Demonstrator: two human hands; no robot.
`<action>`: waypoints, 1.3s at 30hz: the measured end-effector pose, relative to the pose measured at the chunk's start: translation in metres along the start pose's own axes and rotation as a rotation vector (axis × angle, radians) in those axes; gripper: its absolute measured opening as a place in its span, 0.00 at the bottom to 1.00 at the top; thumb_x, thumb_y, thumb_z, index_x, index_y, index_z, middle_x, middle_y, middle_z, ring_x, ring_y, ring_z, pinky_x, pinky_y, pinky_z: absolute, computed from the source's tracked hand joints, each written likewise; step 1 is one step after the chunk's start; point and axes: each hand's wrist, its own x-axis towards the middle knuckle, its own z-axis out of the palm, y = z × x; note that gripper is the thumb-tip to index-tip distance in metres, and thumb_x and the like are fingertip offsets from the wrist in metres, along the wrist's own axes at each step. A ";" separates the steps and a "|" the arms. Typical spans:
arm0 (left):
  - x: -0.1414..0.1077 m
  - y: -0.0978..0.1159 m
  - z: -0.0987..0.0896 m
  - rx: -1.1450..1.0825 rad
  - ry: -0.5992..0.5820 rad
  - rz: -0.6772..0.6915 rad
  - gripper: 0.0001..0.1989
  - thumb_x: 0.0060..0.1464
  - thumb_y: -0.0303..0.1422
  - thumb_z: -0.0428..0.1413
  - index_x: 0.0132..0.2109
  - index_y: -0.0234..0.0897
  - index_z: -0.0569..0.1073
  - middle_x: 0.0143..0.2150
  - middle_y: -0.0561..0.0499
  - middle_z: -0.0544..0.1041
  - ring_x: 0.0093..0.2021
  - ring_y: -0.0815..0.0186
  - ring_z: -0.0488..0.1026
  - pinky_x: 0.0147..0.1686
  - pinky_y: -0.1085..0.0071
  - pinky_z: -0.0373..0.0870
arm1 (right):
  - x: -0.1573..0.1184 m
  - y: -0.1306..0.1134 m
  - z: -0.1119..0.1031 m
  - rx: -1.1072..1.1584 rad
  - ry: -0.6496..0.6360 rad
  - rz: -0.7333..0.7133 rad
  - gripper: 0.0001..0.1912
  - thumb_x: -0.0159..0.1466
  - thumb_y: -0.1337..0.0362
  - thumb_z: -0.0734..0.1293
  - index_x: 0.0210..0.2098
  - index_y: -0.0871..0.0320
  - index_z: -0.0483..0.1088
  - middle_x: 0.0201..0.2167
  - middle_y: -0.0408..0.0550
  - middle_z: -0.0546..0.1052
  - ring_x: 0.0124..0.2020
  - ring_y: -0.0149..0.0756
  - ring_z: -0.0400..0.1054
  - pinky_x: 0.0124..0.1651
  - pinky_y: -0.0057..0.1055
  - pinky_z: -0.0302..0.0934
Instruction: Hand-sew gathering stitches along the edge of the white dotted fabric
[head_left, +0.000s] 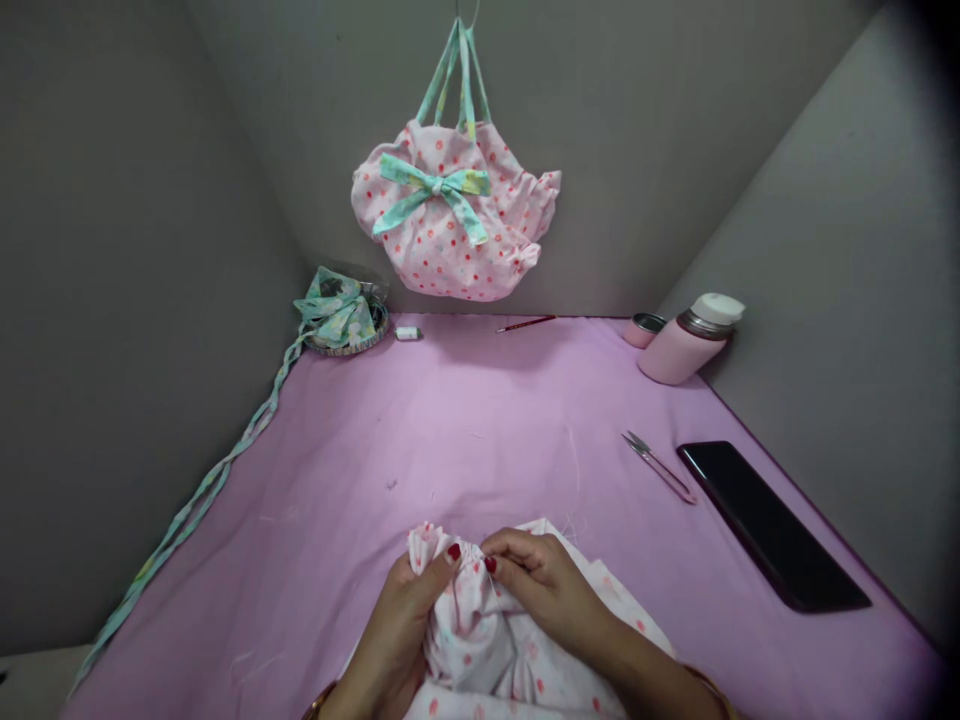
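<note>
Pinching dotted cloth, near side: L hand & R hand both gripping; uneven pull could loosen gathers.

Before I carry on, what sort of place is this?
Probably a sewing booth, judging by the snips, what looks like a thread spool, and the gathered dotted fabric.

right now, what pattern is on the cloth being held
The cloth has reddish dots on pale pink, best in the head view.

A pink flask with a white lid sits beyond a black phone.
</note>
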 end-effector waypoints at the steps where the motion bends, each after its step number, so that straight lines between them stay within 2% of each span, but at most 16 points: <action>1: 0.000 0.001 0.000 0.006 0.001 -0.006 0.12 0.41 0.37 0.64 0.27 0.33 0.71 0.21 0.51 0.74 0.22 0.67 0.71 0.27 0.72 0.66 | 0.000 0.000 0.000 0.001 0.001 -0.006 0.09 0.61 0.67 0.61 0.33 0.60 0.73 0.26 0.44 0.75 0.28 0.32 0.67 0.32 0.25 0.59; 14: -0.006 0.008 0.005 -0.043 -0.048 -0.031 0.09 0.44 0.33 0.61 0.27 0.33 0.71 0.20 0.50 0.75 0.26 0.63 0.73 0.28 0.71 0.66 | 0.002 -0.009 -0.002 0.039 -0.006 -0.022 0.10 0.61 0.68 0.62 0.34 0.59 0.76 0.27 0.46 0.77 0.30 0.33 0.69 0.34 0.26 0.60; 24: 0.003 -0.003 -0.001 0.038 0.044 0.000 0.13 0.39 0.37 0.64 0.26 0.33 0.70 0.21 0.52 0.73 0.22 0.68 0.70 0.26 0.73 0.64 | 0.001 0.000 0.000 0.050 0.006 -0.010 0.08 0.60 0.67 0.63 0.33 0.59 0.75 0.27 0.44 0.76 0.29 0.32 0.68 0.33 0.25 0.60; 30: 0.007 -0.006 -0.003 0.104 0.076 0.056 0.13 0.40 0.36 0.63 0.25 0.35 0.67 0.20 0.56 0.69 0.20 0.72 0.65 0.22 0.76 0.60 | 0.001 0.001 -0.001 -0.007 -0.002 -0.002 0.08 0.62 0.65 0.61 0.31 0.61 0.70 0.24 0.43 0.72 0.26 0.30 0.64 0.30 0.24 0.56; 34: 0.006 -0.005 -0.002 0.112 0.022 0.056 0.11 0.44 0.36 0.61 0.28 0.35 0.68 0.21 0.56 0.69 0.21 0.71 0.65 0.24 0.76 0.61 | 0.000 0.000 -0.002 -0.061 -0.033 -0.042 0.09 0.64 0.65 0.58 0.32 0.60 0.67 0.23 0.41 0.69 0.25 0.28 0.61 0.29 0.23 0.54; 39: 0.005 -0.006 -0.002 0.205 -0.003 0.085 0.11 0.43 0.35 0.62 0.28 0.35 0.67 0.21 0.58 0.67 0.22 0.72 0.63 0.25 0.76 0.59 | -0.001 0.000 0.001 -0.054 -0.025 -0.097 0.09 0.65 0.65 0.58 0.30 0.60 0.65 0.21 0.39 0.64 0.24 0.27 0.57 0.28 0.22 0.51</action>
